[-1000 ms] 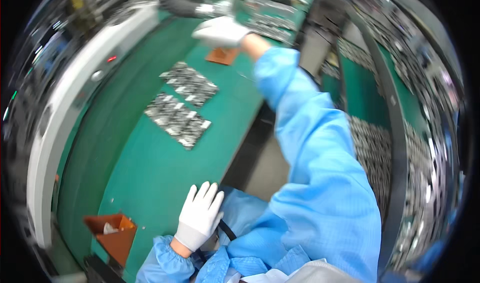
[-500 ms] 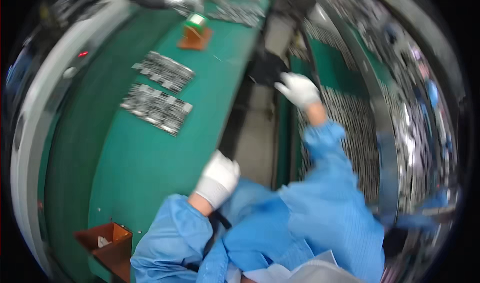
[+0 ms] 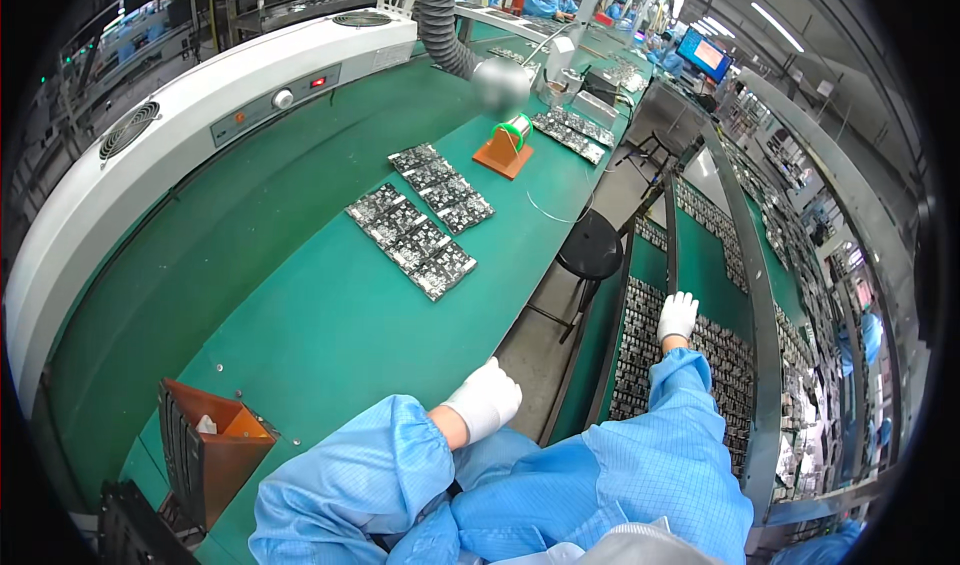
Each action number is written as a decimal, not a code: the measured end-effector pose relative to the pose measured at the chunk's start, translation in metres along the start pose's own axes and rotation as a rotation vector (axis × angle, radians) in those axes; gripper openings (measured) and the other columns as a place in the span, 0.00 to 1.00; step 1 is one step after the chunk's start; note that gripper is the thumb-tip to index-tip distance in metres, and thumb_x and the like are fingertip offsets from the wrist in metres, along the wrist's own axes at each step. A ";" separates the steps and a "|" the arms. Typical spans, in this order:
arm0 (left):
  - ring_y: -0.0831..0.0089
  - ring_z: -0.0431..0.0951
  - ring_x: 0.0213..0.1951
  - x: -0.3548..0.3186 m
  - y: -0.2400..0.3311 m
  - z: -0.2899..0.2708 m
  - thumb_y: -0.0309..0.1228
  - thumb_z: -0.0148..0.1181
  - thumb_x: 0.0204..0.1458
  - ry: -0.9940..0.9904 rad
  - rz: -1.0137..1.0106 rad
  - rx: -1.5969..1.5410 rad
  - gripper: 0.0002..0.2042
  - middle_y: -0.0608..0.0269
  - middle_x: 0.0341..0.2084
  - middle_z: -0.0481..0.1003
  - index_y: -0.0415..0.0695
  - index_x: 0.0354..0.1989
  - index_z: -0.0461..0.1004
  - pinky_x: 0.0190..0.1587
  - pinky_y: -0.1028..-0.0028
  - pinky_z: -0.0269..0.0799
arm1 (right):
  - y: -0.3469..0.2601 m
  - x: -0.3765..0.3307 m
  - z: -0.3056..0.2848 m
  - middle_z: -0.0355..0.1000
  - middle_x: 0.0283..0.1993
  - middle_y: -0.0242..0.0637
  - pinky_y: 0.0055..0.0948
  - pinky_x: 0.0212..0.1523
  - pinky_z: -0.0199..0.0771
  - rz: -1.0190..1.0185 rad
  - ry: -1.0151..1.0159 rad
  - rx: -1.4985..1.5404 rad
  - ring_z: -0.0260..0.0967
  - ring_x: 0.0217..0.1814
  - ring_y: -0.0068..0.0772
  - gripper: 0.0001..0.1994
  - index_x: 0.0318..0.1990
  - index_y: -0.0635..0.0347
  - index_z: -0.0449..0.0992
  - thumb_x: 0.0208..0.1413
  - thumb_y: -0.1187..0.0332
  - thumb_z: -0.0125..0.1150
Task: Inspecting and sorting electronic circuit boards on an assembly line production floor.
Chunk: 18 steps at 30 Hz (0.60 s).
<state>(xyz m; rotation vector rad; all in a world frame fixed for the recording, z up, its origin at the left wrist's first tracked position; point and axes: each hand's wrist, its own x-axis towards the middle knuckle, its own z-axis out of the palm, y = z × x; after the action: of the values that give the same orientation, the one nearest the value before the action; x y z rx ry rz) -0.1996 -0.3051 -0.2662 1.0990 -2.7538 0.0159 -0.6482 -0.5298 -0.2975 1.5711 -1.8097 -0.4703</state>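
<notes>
My left hand (image 3: 484,400), in a white glove, is loosely curled beside the near edge of the green bench (image 3: 330,335). Nothing shows in its fingers. Stretched out to the right, my gloved right hand (image 3: 679,317) rests at the rail between two rows of circuit boards (image 3: 722,350) on a rack. Its fingers point forward and look slightly apart; I see nothing held, though their undersides are hidden. On the bench in front of me lie two circuit board panels, a nearer one (image 3: 410,240) and a farther one (image 3: 442,187), side by side.
Beyond the panels stands a solder wire spool (image 3: 513,132) on an orange-brown holder (image 3: 502,155), its wire trailing. A brown bin (image 3: 215,455) sits at the near left. A black stool (image 3: 590,245) stands between bench and rack. A white fan unit (image 3: 240,95) lines the left; a hose (image 3: 440,15) hangs behind.
My view has tilted up and become sharp. My right hand has moved from near the dark stool to the board rack. My left hand stays curled near the bench edge.
</notes>
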 end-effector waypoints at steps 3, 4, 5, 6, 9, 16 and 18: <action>0.63 0.78 0.29 0.002 -0.002 -0.001 0.29 0.56 0.49 -0.016 0.013 -0.005 0.04 0.61 0.22 0.76 0.44 0.28 0.75 0.44 0.65 0.68 | -0.002 -0.002 0.009 0.71 0.52 0.39 0.43 0.63 0.59 0.004 0.051 0.010 0.63 0.61 0.42 0.13 0.48 0.55 0.78 0.64 0.66 0.48; 0.63 0.77 0.29 0.001 -0.003 -0.002 0.28 0.56 0.49 -0.006 0.013 -0.011 0.04 0.62 0.22 0.76 0.44 0.29 0.75 0.44 0.65 0.68 | -0.004 -0.004 0.010 0.71 0.52 0.39 0.44 0.65 0.58 0.004 0.119 -0.004 0.62 0.63 0.42 0.13 0.48 0.56 0.78 0.64 0.66 0.48; 0.63 0.77 0.30 0.000 -0.003 -0.003 0.28 0.56 0.49 0.005 0.013 -0.017 0.04 0.62 0.22 0.76 0.43 0.30 0.76 0.44 0.65 0.68 | -0.006 -0.002 0.010 0.71 0.56 0.41 0.45 0.67 0.57 0.000 0.043 0.002 0.61 0.66 0.43 0.15 0.51 0.58 0.77 0.64 0.66 0.46; 0.63 0.77 0.30 0.000 -0.003 -0.004 0.28 0.56 0.49 0.005 0.017 -0.018 0.04 0.62 0.22 0.76 0.43 0.30 0.76 0.44 0.65 0.68 | -0.005 -0.002 0.013 0.71 0.56 0.41 0.45 0.67 0.57 0.003 0.041 0.001 0.61 0.66 0.43 0.15 0.51 0.58 0.77 0.64 0.66 0.46; 0.64 0.76 0.30 0.000 -0.002 -0.004 0.28 0.56 0.49 -0.021 0.017 -0.014 0.04 0.62 0.23 0.75 0.43 0.31 0.76 0.45 0.66 0.68 | -0.007 0.000 0.019 0.70 0.61 0.43 0.45 0.69 0.56 -0.024 -0.051 -0.079 0.59 0.69 0.44 0.18 0.57 0.59 0.75 0.66 0.66 0.44; 0.65 0.75 0.31 -0.003 -0.002 -0.006 0.28 0.56 0.50 -0.034 0.013 -0.007 0.06 0.64 0.24 0.74 0.44 0.34 0.76 0.45 0.66 0.67 | -0.016 0.021 0.016 0.57 0.75 0.46 0.50 0.74 0.47 -0.088 -0.174 -0.205 0.50 0.78 0.48 0.24 0.69 0.62 0.65 0.69 0.64 0.41; 0.65 0.75 0.31 -0.004 -0.001 -0.009 0.28 0.55 0.51 -0.031 0.010 -0.003 0.06 0.64 0.24 0.74 0.44 0.35 0.76 0.45 0.66 0.67 | -0.017 0.033 0.032 0.58 0.74 0.46 0.47 0.70 0.52 -0.095 -0.151 -0.228 0.53 0.75 0.47 0.24 0.69 0.63 0.65 0.68 0.64 0.42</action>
<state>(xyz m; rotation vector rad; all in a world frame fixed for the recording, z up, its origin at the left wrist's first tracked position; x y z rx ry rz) -0.1951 -0.3025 -0.2577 1.0943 -2.7856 -0.0045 -0.6597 -0.5704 -0.3227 1.5012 -1.7268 -0.8297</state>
